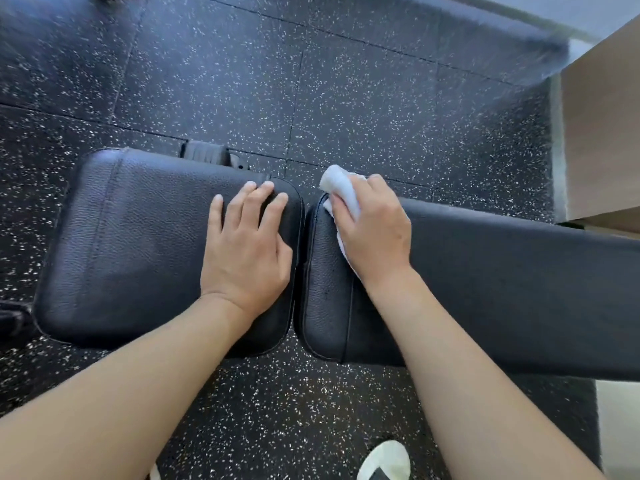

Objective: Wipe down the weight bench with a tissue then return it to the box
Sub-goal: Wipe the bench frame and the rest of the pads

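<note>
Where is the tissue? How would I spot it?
Find the black weight bench lying across the speckled floor. The tissue is under the right hand, on the long pad near the gap between the pads. It is the only crumpled white thing on the bench.

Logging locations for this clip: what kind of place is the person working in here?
Most likely a gym or home workout room. The floor is black speckled rubber tiling, and a black padded weight bench with a separate seat and back pad fills the view, being wiped with a tissue.
</note>
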A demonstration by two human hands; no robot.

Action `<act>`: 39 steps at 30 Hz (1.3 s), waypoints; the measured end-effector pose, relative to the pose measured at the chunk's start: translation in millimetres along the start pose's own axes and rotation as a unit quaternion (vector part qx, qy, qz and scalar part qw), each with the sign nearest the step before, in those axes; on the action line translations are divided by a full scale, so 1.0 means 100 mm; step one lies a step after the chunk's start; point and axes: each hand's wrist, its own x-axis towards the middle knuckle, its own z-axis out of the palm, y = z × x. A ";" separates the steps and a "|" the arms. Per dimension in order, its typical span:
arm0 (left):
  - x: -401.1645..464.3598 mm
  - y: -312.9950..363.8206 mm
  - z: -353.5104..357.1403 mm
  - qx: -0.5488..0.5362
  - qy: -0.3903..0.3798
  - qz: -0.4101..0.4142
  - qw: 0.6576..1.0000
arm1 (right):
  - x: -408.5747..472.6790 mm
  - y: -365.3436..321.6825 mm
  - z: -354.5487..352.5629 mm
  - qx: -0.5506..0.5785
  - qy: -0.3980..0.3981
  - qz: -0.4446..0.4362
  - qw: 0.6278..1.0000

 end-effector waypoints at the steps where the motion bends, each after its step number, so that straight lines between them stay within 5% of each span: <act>1: 0.00 0.00 0.01 0.002 0.007 0.000 1.000 | -0.06 -0.02 0.07 -0.006 0.016 -0.010 1.000; 4: 0.01 0.01 0.03 0.002 0.019 -0.001 1.000 | -0.50 -0.03 0.11 -0.001 0.057 -0.054 0.997; 9: 0.02 0.01 0.03 0.006 0.020 -0.005 1.000 | -1.60 0.04 -0.10 0.015 -0.009 -0.155 0.988; 13: 0.02 0.02 0.03 0.014 0.027 -0.001 1.000 | -1.43 0.19 -0.19 0.006 -0.034 -0.233 0.972; 23: 0.02 0.03 0.01 0.014 0.025 -0.002 1.000 | 0.38 0.07 0.18 -0.034 0.059 0.008 0.998; 34: 0.01 0.02 0.03 0.008 0.022 -0.003 1.000 | -1.46 0.15 -0.20 0.044 -0.019 -0.129 0.990; 39: 0.02 0.03 0.01 0.008 0.021 -0.004 1.000 | -0.88 0.23 -0.14 -0.007 0.028 -0.130 0.991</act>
